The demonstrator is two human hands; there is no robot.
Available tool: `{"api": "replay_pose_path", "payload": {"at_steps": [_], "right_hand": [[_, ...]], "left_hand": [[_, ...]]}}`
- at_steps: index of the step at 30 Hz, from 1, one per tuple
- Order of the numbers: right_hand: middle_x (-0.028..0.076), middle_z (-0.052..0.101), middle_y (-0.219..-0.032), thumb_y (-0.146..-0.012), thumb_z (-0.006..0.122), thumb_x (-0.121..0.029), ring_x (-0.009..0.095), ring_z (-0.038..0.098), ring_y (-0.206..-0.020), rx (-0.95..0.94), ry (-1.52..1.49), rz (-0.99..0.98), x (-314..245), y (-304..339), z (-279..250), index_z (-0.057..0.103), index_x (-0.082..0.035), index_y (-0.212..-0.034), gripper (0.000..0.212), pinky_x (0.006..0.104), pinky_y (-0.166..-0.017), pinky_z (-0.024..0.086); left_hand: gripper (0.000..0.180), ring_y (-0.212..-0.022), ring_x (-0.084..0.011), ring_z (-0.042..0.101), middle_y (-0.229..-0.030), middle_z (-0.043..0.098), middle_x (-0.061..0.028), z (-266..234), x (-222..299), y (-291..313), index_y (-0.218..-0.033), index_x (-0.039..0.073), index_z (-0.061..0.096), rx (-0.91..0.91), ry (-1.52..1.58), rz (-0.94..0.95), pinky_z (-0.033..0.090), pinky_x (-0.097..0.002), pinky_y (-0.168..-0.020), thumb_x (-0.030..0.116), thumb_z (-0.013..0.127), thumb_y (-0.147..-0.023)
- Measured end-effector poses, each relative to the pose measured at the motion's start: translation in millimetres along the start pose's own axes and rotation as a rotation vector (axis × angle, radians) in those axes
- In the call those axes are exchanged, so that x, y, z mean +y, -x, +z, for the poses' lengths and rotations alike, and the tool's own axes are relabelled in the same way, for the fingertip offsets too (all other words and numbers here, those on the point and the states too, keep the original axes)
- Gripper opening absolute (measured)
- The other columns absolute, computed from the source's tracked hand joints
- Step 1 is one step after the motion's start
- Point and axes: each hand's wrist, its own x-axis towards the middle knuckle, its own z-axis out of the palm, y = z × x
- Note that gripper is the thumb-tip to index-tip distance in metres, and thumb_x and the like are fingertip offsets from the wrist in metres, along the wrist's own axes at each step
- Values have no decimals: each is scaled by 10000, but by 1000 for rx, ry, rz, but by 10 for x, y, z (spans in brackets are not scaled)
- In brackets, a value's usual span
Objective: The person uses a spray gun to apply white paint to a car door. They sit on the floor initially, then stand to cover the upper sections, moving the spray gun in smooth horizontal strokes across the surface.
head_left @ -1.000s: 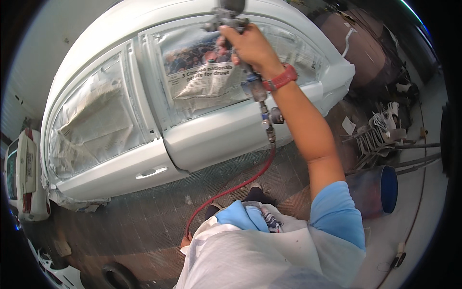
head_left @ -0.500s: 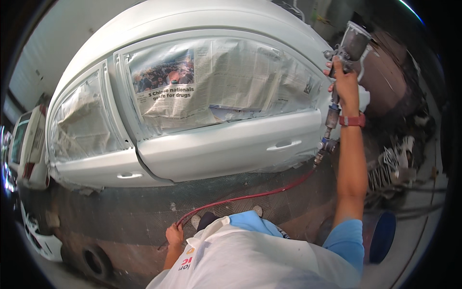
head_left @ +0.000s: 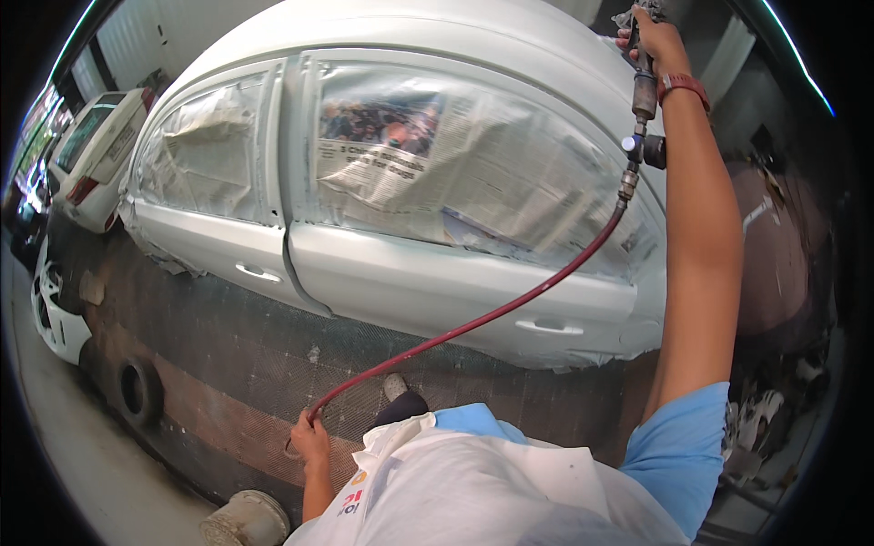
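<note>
My right hand [head_left: 657, 44] is raised at the top right, wrapped round the handle of a spray gun [head_left: 645, 86]; the gun's upper part is cut off by the picture's edge. A round black gauge [head_left: 654, 151] and metal fittings join its lower end to a dark red air hose [head_left: 473, 325]. The hose sags across in front of the car to my left hand [head_left: 310, 439], which is closed round it low beside my body. Before me stands a white car body [head_left: 410, 259], its windows covered with taped newspaper [head_left: 401, 173].
A tyre [head_left: 141, 391] lies on the floor at the left, near a white bumper-like part [head_left: 62, 314]. A pale bucket [head_left: 246, 520] stands at the lower left. Another white car [head_left: 102, 159] is parked at the far left. A brownish panel [head_left: 774, 255] is at the right.
My right hand has lifted the spray gun higher, towards the roof, and the hose has risen with it. My left hand still grips the hose. The view has shifted, bringing the bucket into sight.
</note>
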Motion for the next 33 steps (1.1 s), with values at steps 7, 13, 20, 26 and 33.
{"api": "replay_pose_path", "payload": {"at_steps": [7,13,20,26,33], "right_hand": [[99,702,-745,-1087,529,-338,228,699,-565,-221,-6,-8,-623,-336,1965,678,-40,-981,350,371,-445,523],[94,706,-799,-1075,538,-359,226,722,-672,-545,-61,-87,-1385,134,3274,709,-31,-1025,372,381,-535,559],[145,788,-1020,-1151,454,-380,255,781,-789,-690,-304,-80,-1587,144,3565,702,-29,-1133,430,354,-546,550],[121,767,-909,-1121,506,-304,211,725,-675,-405,-132,-34,-963,-357,2591,712,-21,-1065,354,334,-516,542],[107,761,-892,-1100,568,-352,189,736,-680,-182,72,162,105,-954,635,701,-14,-1110,364,294,-509,528]], "left_hand": [[209,-580,-323,557,-694,607,-181,-202,-346,-261,-925,1,670,130,38,-18,453,-437,-593,189,693,-1012],[187,-610,-347,611,-736,648,-214,-203,-605,-392,-942,-22,682,232,55,-69,471,-451,-614,158,695,-992],[180,-642,-356,642,-769,674,-226,-118,-673,-534,-1010,-23,716,237,73,-187,500,-449,-645,151,671,-998],[144,-627,-352,633,-747,663,-208,-95,-535,-685,-997,7,711,167,80,-41,497,-435,-634,147,674,-987],[107,-588,-319,591,-706,635,-191,42,169,-861,-928,4,664,12,70,128,482,-413,-607,100,698,-961]]}}
